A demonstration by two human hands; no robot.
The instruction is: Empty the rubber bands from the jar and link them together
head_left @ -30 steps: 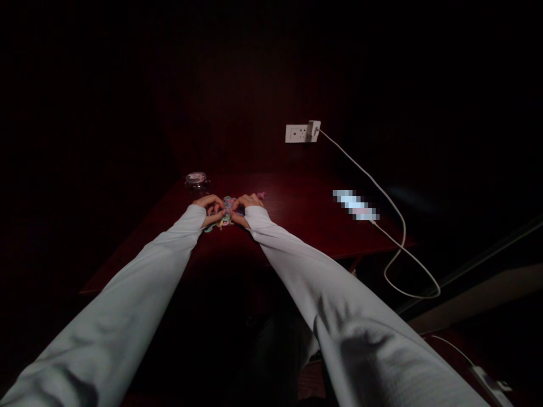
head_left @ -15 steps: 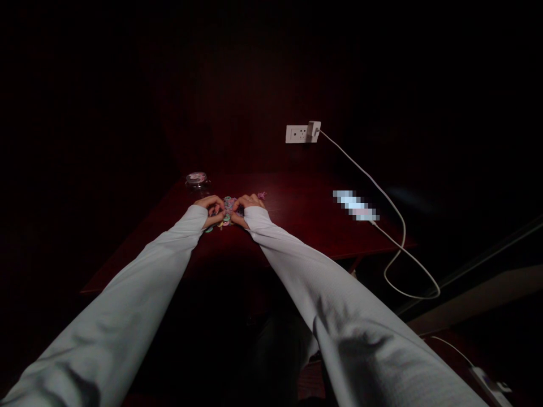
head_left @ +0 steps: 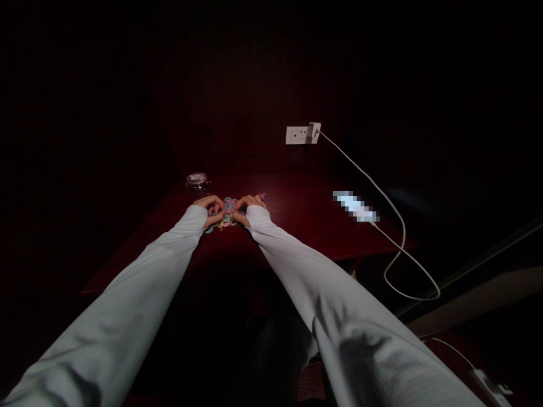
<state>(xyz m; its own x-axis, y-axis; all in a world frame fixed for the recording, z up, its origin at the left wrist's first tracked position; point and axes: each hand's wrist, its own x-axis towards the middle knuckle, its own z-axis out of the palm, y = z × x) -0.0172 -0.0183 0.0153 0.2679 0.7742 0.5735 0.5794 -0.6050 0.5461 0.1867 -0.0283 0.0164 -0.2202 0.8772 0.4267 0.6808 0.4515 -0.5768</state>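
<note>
Both arms in pale long sleeves reach out over a dark red table (head_left: 297,226). My left hand (head_left: 211,208) and my right hand (head_left: 249,206) meet at a small bunch of pastel rings (head_left: 228,211), pink, green, yellow and blue. The fingers of both hands are curled and pinched on the bunch, which rests at or just above the tabletop. A few rings hang below the hands toward me. A small pink piece (head_left: 262,196) lies just right of my right hand.
A small round jar with a pale lid (head_left: 196,180) stands at the table's far left corner. A lit phone (head_left: 355,206) lies to the right, its white cable (head_left: 394,237) running to a charger in a wall socket (head_left: 302,134). The surroundings are very dark.
The hands have stayed in place on the ring bunch; only the fingers have shifted slightly, the right hand turning a little.
</note>
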